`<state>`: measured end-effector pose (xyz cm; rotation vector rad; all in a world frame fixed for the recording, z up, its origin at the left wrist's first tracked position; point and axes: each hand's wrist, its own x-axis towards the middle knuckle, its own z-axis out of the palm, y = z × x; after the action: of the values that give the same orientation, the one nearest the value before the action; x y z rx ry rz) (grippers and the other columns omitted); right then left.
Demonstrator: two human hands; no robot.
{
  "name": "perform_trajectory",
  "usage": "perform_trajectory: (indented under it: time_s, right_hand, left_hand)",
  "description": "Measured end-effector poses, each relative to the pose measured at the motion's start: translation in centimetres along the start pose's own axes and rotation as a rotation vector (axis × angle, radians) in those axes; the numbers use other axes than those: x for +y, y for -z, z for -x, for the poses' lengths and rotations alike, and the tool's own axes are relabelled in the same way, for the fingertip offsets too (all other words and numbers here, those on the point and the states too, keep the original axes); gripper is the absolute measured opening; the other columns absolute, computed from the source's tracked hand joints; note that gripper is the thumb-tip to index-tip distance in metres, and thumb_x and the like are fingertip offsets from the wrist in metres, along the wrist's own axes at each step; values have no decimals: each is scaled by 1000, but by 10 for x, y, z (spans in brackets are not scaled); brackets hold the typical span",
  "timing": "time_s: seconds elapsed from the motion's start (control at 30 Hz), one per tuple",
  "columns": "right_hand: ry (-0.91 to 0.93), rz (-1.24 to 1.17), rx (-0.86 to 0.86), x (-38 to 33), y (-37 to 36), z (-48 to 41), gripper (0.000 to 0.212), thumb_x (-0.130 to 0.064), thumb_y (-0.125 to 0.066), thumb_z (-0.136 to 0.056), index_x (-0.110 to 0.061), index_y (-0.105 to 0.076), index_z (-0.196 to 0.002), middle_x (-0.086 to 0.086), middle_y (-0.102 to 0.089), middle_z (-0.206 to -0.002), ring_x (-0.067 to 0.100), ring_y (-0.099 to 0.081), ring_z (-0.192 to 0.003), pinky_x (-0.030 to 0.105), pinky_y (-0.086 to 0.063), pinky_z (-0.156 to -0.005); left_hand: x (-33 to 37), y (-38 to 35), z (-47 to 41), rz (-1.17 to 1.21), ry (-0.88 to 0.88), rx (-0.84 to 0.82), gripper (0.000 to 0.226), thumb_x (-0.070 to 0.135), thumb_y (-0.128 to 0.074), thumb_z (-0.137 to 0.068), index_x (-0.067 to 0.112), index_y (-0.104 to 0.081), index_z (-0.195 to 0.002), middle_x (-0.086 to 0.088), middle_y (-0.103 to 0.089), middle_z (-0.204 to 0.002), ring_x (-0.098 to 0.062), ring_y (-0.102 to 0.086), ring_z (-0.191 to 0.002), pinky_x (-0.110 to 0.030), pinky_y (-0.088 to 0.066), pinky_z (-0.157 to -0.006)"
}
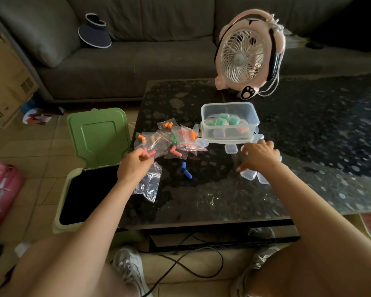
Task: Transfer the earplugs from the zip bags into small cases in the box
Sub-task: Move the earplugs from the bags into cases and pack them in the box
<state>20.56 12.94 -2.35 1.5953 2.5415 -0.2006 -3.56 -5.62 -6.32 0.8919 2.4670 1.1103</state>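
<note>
Left grip (135, 166) pinches crumpled zip bag (150, 185) at table (201, 200) edge; right grip (259, 156) spread over clear cases (250, 175), hold unclear; blue earplugs (185, 171) between

No legible words or numbers are found. A black paw-print sign (248, 91) is printed on the foot of the pink fan (244, 54) on the tabletop (201, 200), and a black T-like mark (250, 21) is seen on its top rim. Dark printed symbols (27, 83) are carried by the cardboard box (7, 78) at left, too blurred to be read. Print on the floor leaflet (38, 118) is likewise unreadable.
</note>
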Motion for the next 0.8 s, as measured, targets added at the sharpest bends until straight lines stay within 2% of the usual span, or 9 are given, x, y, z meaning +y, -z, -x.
perform_trajectory:
  time_s: [0.1, 0.23, 0.33, 0.4, 0.53, 0.63, 0.7, 0.73, 0.8]
  right_hand:
    - [14, -56, 14, 1, -3, 5, 57, -38, -75, -77, -20, -54, -127, 16, -41, -133, 35, -34, -125, 45, -38, -96]
    - [24, -112, 81, 3, -4, 10, 46, -26, -70, -84, -18, -57, -127, 17, -46, -130, 35, -39, -123, 41, -43, -92]
    - [44, -115, 112, 4, -8, 8, 33, -21, -64, -87, -18, -63, -120, 14, -52, -124, 31, -45, -116, 38, -44, -83]
    - [47, -158, 143, 3, -11, 5, 26, -20, -63, -88, -18, -66, -114, 12, -56, -119, 29, -51, -110, 35, -43, -76]
    - [93, -236, 175, 1, -19, -2, 19, -17, -59, -90, -14, -69, -106, 10, -61, -112, 26, -59, -96, 36, -52, -78]
    - [169, -240, 192, -4, -21, -5, 16, -12, -56, -89, -12, -70, -96, 10, -63, -108, 25, -59, -90, 33, -49, -71]
    - [205, -234, 158, -9, -21, -6, 17, -12, -59, -87, -13, -69, -101, 10, -61, -109, 28, -57, -96, 34, -48, -75]
    - [207, -238, 128, -12, -21, -7, 20, -14, -62, -86, -14, -68, -105, 10, -59, -111, 29, -56, -102, 33, -47, -77]
    - [209, -249, 86, -18, -23, -7, 25, -16, -64, -83, -17, -65, -108, 9, -58, -113, 29, -54, -106, 31, -44, -77]
  left_hand:
    - [-1, -3, -1, -85, -46, 40, 4, 24, -63, -86, 20, -62, -85, 8, -62, -118, -13, -58, -102, -30, -47, -73]
    - [0, -3, 0, -58, -76, 89, 13, 23, -63, -85, 17, -65, -96, 0, -60, -117, -20, -57, -108, -37, -50, -82]
    - [4, -5, 4, -47, -88, 61, 17, 22, -64, -86, 13, -63, -100, -3, -59, -117, -21, -56, -109, -34, -47, -81]
    - [9, -7, 7, -66, -125, 45, 17, 20, -64, -86, 11, -62, -100, -6, -57, -115, -22, -53, -109, -32, -44, -84]
    - [23, -12, 14, -59, -177, 9, 7, 20, -65, -86, 19, -60, -91, -7, -54, -112, -24, -52, -110, -36, -45, -93]
    - [33, -18, 22, -26, -233, -31, 9, 19, -65, -86, 19, -60, -93, -3, -52, -111, -23, -50, -116, -41, -39, -104]
    - [39, -22, 27, -13, -310, -47, 10, 16, -65, -85, 21, -59, -91, 1, -52, -109, -19, -49, -117, -34, -28, -110]
    - [41, -25, 29, -12, -337, -63, 11, 15, -66, -85, 21, -60, -92, 1, -53, -111, -18, -49, -117, -27, -27, -107]
    - [44, -31, 32, -9, -373, -102, 15, 14, -66, -84, 15, -62, -98, -1, -54, -113, -15, -49, -115, -27, -37, -99]
